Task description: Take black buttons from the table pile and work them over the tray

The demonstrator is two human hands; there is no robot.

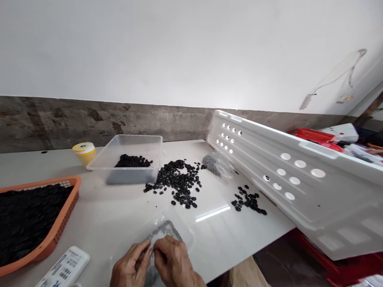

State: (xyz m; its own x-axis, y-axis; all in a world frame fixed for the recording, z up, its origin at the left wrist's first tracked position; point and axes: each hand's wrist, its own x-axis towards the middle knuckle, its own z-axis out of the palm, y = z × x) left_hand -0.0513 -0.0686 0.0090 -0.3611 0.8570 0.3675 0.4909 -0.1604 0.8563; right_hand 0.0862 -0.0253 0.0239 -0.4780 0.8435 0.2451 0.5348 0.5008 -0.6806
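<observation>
A white wall with a grey stone skirting runs behind our white table (pixel 98 223), where the small black rings are sorted by place: a loose heap (pixel 179 183) in the middle within easy reach, a smaller cluster (pixel 248 201) off to the right, and more lying in the clear tub (pixel 131 157) just behind the heap. An orange basket (pixel 64 215) full of black pieces sits at our left, and a big white crate (pixel 299 175) leans tilted along the right edge. Down at the near edge, our left hand (pixel 130 267) and right hand (pixel 175 265) meet, fingertips pinched on the mouth of a clear plastic bag (pixel 167 231) lying flat before us, seemingly to work it open; whether they also hold a ring we cannot tell
</observation>
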